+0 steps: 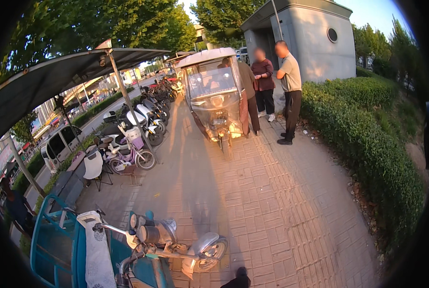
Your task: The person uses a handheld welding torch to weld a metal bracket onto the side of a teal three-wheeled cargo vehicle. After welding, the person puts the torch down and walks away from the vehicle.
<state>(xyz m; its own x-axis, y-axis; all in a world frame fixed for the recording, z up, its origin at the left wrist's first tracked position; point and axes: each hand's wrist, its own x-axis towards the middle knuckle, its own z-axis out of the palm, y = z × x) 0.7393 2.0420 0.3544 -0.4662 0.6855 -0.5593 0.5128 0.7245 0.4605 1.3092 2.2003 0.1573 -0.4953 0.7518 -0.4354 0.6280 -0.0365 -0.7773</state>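
Neither of my hands shows in the head view. At the lower edge a dark shoe and trouser leg point(239, 278) step onto the brick pavement point(265, 211). Just left of the leg stands a teal cargo tricycle point(56, 240). Its handlebar point(113, 228) and front wheel point(212, 252) point to the right, and a pale patterned cover point(98, 254) lies over its seat. Farther ahead, a covered three-wheeler point(214, 91) with a clear windscreen faces me.
Beside the three-wheeler stand a person in a tan shirt point(290, 72), a person in maroon point(263, 77) and a bending person point(247, 86). A hedge point(363, 139) lines the right. Parked scooters point(142, 117), a lilac bicycle point(133, 153) and a folding chair point(95, 165) stand left, near a canopy post point(127, 96).
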